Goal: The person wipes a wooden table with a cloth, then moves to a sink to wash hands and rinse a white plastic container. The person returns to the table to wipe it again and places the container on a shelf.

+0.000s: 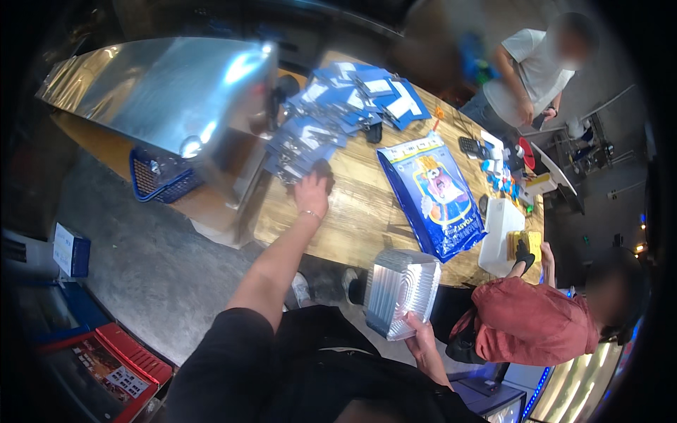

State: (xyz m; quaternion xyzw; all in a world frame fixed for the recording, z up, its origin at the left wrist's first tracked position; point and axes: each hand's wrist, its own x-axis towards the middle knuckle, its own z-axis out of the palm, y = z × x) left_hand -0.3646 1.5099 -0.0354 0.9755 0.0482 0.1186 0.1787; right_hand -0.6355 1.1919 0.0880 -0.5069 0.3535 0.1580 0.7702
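Note:
My left hand (312, 194) rests on the near left part of the wooden table (354, 185), fingers spread beside a dark patch or object that I cannot make out. Its fingertips are close to a heap of blue clipboards (312, 143) with white papers in metal clips. My right hand (420, 338) grips a stack of ribbed aluminium foil trays (404, 293) in front of my body, off the table's edge. A large blue printed plastic bag (431, 195) lies flat on the table between the clipboards and a white bin.
At the left stand a shiny metal cabinet (174, 90) and a blue plastic basket (164, 180). A person in red (534, 320) holds yellow items by a white plastic bin (500, 232) at the right. Another person in white (529, 79) stands across the table, near a calculator (472, 146).

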